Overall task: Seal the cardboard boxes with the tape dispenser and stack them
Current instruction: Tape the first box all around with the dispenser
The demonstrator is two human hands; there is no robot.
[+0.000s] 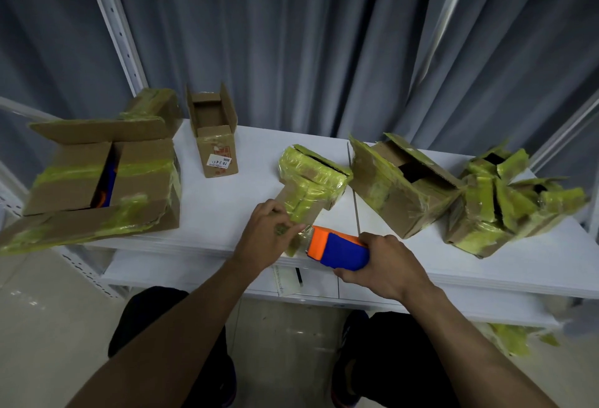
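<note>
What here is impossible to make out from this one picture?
Head view:
Tape roll in the tape dispenser: hidden by its casing and the right hand.
Print on the label of the small open box: too small.
Contents of the large left box: flaps cover all but a blue-orange sliver.

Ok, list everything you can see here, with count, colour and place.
cardboard boxes: apparently six, brown, mostly wrapped in yellow-green tape, across the shelf
tape dispenser: one, orange and blue, at the front edge
blue and orange item: one, inside the large left box
shelf: one, white, under the boxes
curtain: one, grey, behind
left hand: one, holds the flap of the middle box
right hand: one, grips the tape dispenser
</note>
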